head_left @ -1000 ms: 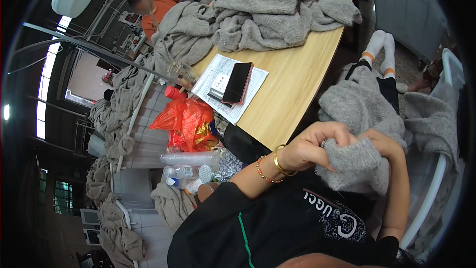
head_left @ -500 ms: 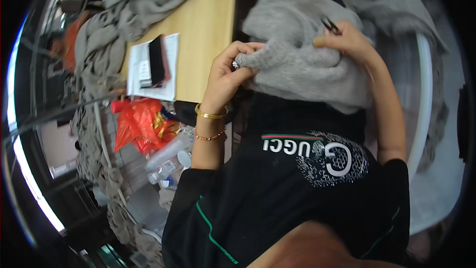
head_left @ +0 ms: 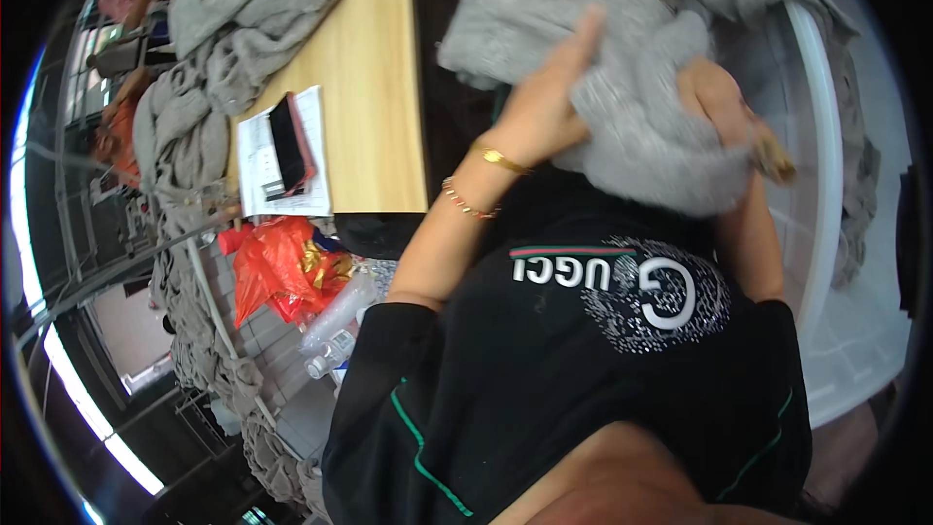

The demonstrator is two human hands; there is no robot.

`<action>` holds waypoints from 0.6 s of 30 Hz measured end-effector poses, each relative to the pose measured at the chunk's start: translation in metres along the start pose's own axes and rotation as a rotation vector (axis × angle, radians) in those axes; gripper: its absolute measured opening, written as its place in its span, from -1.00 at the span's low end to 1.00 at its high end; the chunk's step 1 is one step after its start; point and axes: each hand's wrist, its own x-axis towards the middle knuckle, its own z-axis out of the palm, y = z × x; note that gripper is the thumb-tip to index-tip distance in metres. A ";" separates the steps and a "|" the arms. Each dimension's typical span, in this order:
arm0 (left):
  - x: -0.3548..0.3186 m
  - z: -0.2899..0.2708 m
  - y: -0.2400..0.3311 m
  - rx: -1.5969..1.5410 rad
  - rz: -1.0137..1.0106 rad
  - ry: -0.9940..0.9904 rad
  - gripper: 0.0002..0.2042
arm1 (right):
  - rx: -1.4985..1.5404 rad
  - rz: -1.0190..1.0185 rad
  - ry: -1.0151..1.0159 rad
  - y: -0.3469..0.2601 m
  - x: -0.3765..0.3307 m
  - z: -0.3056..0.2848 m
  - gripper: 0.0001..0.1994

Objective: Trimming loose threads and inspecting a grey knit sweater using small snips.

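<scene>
A fluffy grey knitted garment (head_left: 641, 87) lies bunched over my lap. My left hand (head_left: 549, 102), blurred by motion, rests against its near left side with the fingers stretched out and the thumb apart. Gold and beaded bracelets circle that wrist. At the garment's right side my right hand (head_left: 717, 102) is bent with its fingers curled. A tan covering (head_left: 775, 154) shows on a fingertip, blurred. Folds of the knit hide my right wrist, and whatever lies within that hand's curled fingers does not show.
To the left stands a wooden table (head_left: 384, 87) bearing papers (head_left: 316, 151), a dark phone-like object (head_left: 286, 141) and more grey knitwear (head_left: 233, 29). Below it are a red plastic bag (head_left: 282, 267) and a clear bottle (head_left: 330, 355). A pale, translucent tub rim (head_left: 831, 156) curves at my right.
My left hand has let go of the garment's edge and moved right across it, fingers straightened. My right hand has turned toward me; the small black-handled tool it held is out of sight.
</scene>
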 end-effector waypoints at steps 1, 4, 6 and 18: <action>0.005 0.013 -0.012 0.013 0.230 0.041 -0.19 | 0.040 -0.014 -0.085 -0.006 0.001 0.007 -0.72; 0.009 0.034 0.003 -0.257 0.124 -0.374 -0.53 | 0.090 -0.071 -0.331 -0.033 0.002 0.015 -0.69; 0.022 0.009 0.033 -0.251 0.054 -0.446 -0.62 | 0.105 -0.098 -0.506 -0.051 0.008 0.020 -0.66; 0.167 -0.592 0.048 -0.512 0.260 0.658 -0.61 | 0.027 -0.194 0.153 -0.064 -0.026 -0.077 -0.54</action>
